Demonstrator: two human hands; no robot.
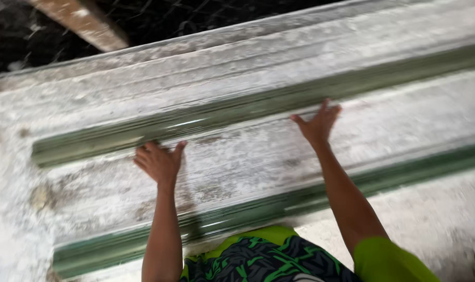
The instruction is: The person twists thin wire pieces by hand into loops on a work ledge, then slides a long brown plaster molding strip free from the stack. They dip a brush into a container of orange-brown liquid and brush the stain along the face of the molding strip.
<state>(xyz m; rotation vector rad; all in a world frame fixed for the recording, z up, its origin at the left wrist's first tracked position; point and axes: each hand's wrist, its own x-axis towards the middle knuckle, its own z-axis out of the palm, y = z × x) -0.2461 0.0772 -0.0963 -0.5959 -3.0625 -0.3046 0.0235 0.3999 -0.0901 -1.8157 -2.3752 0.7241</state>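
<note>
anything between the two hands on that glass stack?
Nothing. Head view shows only bare, dusty glass sheet between the left hand and right hand, both pressed flat on it.

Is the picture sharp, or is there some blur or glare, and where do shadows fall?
Head view: the whole frame is smeared by motion blur, so the left hand and right hand have soft edges; thin bright streaks of glare run along the green edges of the stacked glass sheets; a faint shadow lies under the left forearm; the top left corner is dark.
</note>
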